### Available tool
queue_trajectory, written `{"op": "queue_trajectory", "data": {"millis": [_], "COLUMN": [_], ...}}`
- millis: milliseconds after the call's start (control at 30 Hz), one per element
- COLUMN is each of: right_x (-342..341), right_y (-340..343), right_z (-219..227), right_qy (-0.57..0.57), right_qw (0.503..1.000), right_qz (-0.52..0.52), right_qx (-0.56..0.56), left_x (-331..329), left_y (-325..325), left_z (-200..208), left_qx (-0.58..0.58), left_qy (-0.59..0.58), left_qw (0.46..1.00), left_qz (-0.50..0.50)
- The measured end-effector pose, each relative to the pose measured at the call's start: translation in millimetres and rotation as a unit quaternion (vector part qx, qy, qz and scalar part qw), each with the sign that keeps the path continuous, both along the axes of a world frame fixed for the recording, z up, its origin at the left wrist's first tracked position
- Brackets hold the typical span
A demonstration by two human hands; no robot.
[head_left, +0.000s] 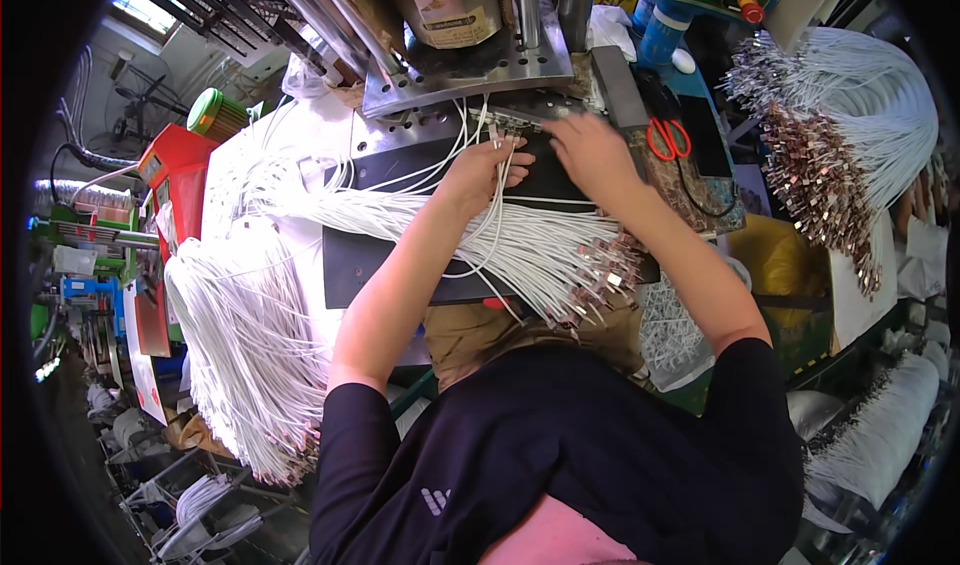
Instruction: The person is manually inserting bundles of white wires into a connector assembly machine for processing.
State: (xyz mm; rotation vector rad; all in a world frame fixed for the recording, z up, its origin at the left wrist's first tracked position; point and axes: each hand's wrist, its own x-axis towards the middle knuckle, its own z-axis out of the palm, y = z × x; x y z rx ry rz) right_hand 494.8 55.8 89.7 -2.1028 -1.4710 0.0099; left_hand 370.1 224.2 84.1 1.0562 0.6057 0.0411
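My left hand (482,175) is closed round a few white cables (497,197), whose small metal ends show at its fingertips. It is just in front of the press's lower plate (400,130). My right hand (592,153) reaches to the same plate from the right; motion smears its fingers, and I cannot tell whether they hold anything. Close to both hands lies a narrow metal mould strip (520,118). Below my hands, a thick bundle of white cables (430,215) with copper-coloured connectors (610,277) stretches across a black mat (345,280) and partly over my lap.
A press with steel columns (530,10) rises right ahead. Red-handled scissors (668,139) lie at the right, below a control box with a red button (751,10). More cable bundles hang at the left (245,345) and right (880,115). A clear bag of small parts (680,330) sits near my right elbow.
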Motion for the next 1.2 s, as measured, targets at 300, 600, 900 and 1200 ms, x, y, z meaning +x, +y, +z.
{"op": "queue_trajectory", "data": {"millis": [300, 600, 900, 1200], "right_x": [25.7, 21.0, 31.2, 32.6], "right_y": [15.2, 19.9, 9.4, 9.3], "right_z": [-17.6, -29.0, -19.6, -36.7], "right_qy": [0.032, 0.497, 0.456, 0.353], "right_qw": [0.998, 0.862, 0.885, 0.934], "right_qz": [0.003, -0.089, -0.09, -0.03], "right_qx": [0.061, 0.056, 0.031, 0.048], "left_x": [-4.4, 6.0, -0.9, 4.4], "left_y": [-1.2, -15.5, -9.0, -13.6], "left_z": [-11.8, 3.9, 1.9, 3.8], "left_qx": [0.056, 0.114, 0.091, 0.145], "left_qy": [0.021, 0.082, 0.044, 0.078], "left_qw": [0.997, 0.985, 0.994, 0.979], "left_qz": [-0.053, -0.095, -0.041, -0.118]}}
